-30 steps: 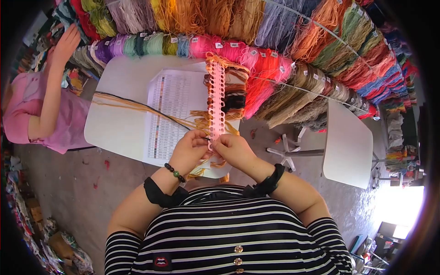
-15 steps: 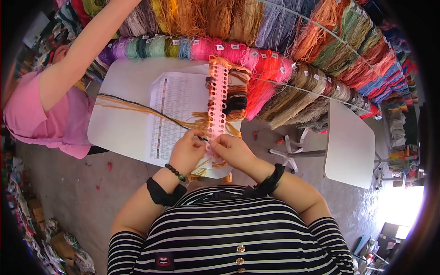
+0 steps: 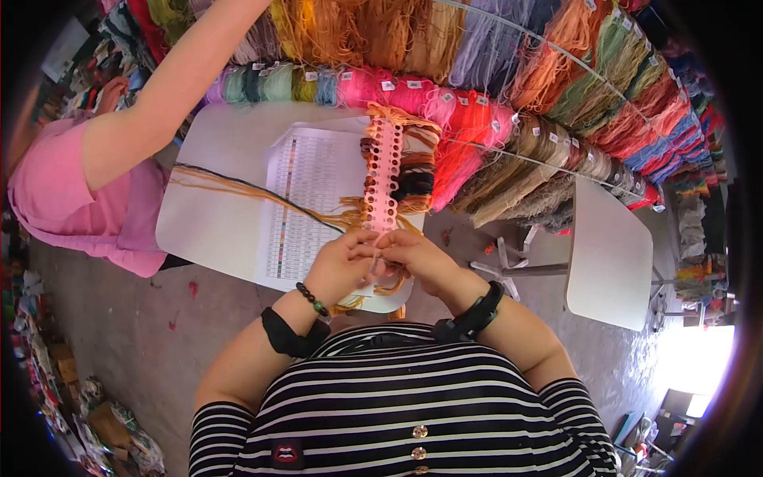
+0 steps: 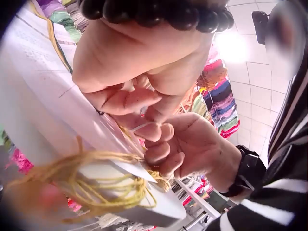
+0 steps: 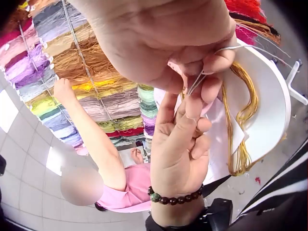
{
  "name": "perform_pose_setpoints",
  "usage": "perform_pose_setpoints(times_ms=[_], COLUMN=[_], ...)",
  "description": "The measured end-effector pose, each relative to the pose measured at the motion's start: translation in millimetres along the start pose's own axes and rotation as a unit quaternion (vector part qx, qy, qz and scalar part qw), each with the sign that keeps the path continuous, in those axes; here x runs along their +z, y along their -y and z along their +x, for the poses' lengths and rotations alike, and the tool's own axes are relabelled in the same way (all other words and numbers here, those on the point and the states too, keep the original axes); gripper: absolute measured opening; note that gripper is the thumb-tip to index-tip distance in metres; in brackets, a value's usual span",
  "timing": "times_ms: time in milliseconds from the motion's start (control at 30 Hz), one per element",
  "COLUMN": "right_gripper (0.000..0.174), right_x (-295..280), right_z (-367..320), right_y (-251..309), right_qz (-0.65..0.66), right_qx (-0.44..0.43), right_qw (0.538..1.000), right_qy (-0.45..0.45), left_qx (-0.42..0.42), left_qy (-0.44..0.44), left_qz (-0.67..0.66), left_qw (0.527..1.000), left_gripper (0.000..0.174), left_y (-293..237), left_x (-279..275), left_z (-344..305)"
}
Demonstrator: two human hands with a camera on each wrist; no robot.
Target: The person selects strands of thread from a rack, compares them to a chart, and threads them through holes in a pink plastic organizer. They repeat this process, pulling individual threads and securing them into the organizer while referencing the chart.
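A pink strip with punched holes along both edges (image 3: 384, 171) lies on the table, skeins of orange, brown and black thread (image 3: 413, 183) hanging from it. Both hands meet at its near end. My left hand (image 3: 338, 266), with a bead bracelet, pinches a thin pale thread (image 5: 195, 83) that runs over its fingers. The right hand (image 3: 427, 258) grips the same thread between thumb and fingers, and a loose tail trails off. Long ochre and black strands (image 3: 270, 197) reach from the left to the hands. Fingers hide the strip's near end.
Printed chart sheets (image 3: 314, 171) lie under the strands on the white table (image 3: 211, 215). Racks of coloured yarn (image 3: 397, 36) stand behind it. A person in pink (image 3: 60, 183) reaches across at the left. Another white tabletop (image 3: 610, 254) stands at right.
My hands have drawn together at the strip's near end, the fingers now overlapping. The person in pink has stretched an arm up and across toward the yarn rack.
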State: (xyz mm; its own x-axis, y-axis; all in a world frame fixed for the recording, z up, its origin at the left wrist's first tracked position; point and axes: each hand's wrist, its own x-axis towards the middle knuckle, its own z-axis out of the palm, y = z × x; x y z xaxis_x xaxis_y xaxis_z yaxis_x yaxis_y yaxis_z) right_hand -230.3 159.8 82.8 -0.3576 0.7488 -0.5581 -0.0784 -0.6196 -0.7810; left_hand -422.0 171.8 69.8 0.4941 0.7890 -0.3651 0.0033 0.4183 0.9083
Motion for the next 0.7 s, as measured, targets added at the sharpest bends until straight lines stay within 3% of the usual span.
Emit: perform_pose_setpoints(times_ms=[200,300,433,467,500,533,700], right_gripper=[0.020,0.023,0.023,0.023,0.023,0.023,0.025], right_x=[3.9,5.0,0.7,0.5,0.7,2.5,5.2], right_z=[8.1,10.1,20.5,22.0,21.7,18.0,12.0], right_y=[-4.5,-2.7,-12.9,-14.3,-14.5,-9.2,4.5], right_qz=[-0.089,-0.104,-0.161,-0.189,-0.216,-0.220,-0.239], right_qx=[-0.021,-0.013,-0.028,-0.031,-0.035,-0.019,0.020], right_qw=[0.996,0.994,0.986,0.982,0.976,0.975,0.971], right_qy=[-0.009,-0.008,-0.009,-0.010,-0.013,-0.017,-0.011], left_qx=[0.026,0.084,0.231,0.161,0.085,0.001,0.207], left_qy=[0.042,-0.048,-0.203,-0.212,-0.207,-0.192,-0.292], left_qz=[0.239,0.420,0.528,0.339,0.133,-0.082,-0.306], left_qw=[0.970,0.903,0.791,0.902,0.966,0.978,0.882], left_gripper=[0.055,0.045,0.031,0.030,0.030,0.029,0.030], left_y=[-5.8,-24.8,-8.8,-9.8,-11.0,-11.8,-29.8], left_x=[-10.6,-3.8,-30.0,-41.1,-52.2,-63.9,-160.9], left_z=[-4.2,-17.0,-19.3,-26.3,-34.7,-44.4,-137.4])
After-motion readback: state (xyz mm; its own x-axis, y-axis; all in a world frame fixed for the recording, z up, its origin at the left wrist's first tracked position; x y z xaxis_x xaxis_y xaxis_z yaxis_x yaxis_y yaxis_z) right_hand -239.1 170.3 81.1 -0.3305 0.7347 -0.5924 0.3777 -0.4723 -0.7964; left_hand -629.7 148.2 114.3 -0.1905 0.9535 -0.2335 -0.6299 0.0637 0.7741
